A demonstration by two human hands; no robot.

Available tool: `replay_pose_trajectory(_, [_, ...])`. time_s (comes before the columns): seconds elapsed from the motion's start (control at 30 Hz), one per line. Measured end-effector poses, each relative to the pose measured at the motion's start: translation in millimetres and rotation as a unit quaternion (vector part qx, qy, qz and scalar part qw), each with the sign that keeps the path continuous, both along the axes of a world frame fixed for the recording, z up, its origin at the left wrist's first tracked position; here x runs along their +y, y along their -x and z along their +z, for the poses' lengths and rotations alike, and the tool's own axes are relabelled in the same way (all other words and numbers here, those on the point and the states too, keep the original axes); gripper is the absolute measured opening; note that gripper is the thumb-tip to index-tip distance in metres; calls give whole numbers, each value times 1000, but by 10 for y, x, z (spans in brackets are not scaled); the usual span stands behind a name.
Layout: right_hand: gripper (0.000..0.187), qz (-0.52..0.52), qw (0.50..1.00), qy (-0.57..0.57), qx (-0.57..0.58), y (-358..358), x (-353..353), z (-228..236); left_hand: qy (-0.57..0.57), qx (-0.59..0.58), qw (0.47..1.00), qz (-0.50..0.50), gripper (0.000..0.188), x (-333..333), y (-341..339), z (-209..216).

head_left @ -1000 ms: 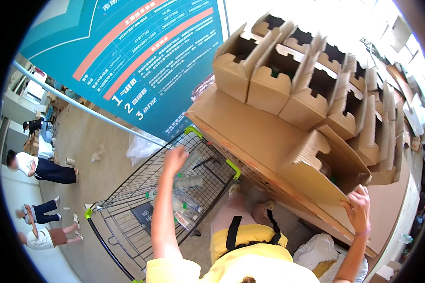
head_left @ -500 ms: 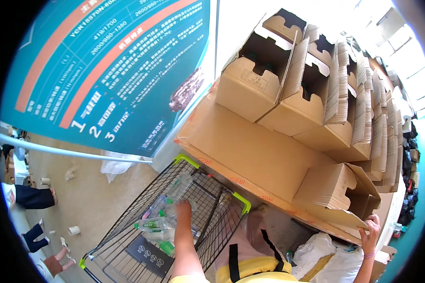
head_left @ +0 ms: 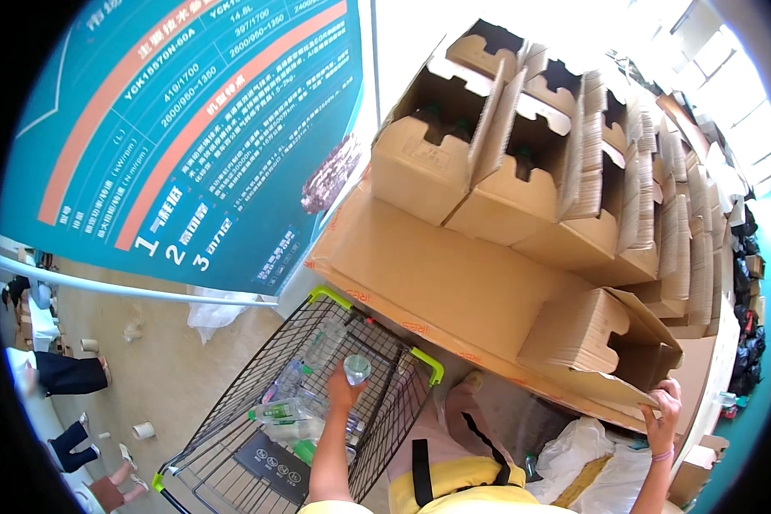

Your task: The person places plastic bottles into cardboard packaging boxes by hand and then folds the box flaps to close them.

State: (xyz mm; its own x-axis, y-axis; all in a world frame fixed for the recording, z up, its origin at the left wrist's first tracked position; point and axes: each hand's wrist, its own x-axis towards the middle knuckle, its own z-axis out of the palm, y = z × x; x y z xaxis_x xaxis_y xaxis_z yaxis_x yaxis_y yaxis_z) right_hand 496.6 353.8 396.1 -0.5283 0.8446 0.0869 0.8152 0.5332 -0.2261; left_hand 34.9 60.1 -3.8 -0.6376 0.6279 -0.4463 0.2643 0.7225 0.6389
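Note:
My left hand (head_left: pixel 344 394) is closed round a clear plastic bottle (head_left: pixel 357 368), seen end-on, above the shopping cart. Below it, in the black wire cart (head_left: pixel 231 383) with lime-green corners, lie several clear plastic bottles (head_left: pixel 284 410), some with green labels or caps. To the right, my right hand (head_left: pixel 662 409) grips the edge of a flap on an open cardboard box (head_left: pixel 565 336). That box lies tilted on its side at the near edge of the cardboard-covered surface (head_left: pixel 420 261), its opening toward my right hand.
Rows of open cardboard boxes (head_left: pixel 428 163) stand at the back, some with dark bottles inside. A blue-green printed board (head_left: pixel 223 146) rises at the left. White sacks (head_left: pixel 565 454) lie below my right arm. Other people's legs (head_left: pixel 68 373) show at the far left.
My left hand has come up from among the bottles, and the end of the bottle in it now shows. My right hand keeps its grip on the flap. The view has shifted slightly.

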Motion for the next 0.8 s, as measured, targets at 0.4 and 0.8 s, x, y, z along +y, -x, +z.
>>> replay_pose_trajectory(0.4, [20,156,986,-43,48,-136,149,-24,-475,116,855,172,74,1254,-528,3210])
replay_pose_trajectory(0.8, [22,125,950,-111,264,-463,83,-266,-405,4,795,-452,74,3356,-2613,4573])
